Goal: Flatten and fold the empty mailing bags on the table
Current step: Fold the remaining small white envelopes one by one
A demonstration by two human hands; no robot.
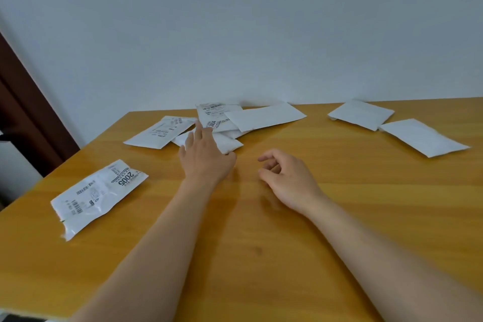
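Both bare forearms extended forward, side by side. Left hand [206, 157] reaching farther ahead, palm down, fingers straight and slightly spread, index finger foremost. Right hand [285, 175] just beside and behind it, fingers loosely curled inward toward the left hand, holding nothing

White mailing bags [266, 115] lie on a honey-yellow desk [339, 178] with a faint wood grain. The nearest bag [96, 196] has black label print, a barcode and the number 2005. The wall [235, 21] is pale grey-white, beside a dark brown frame [23, 110].
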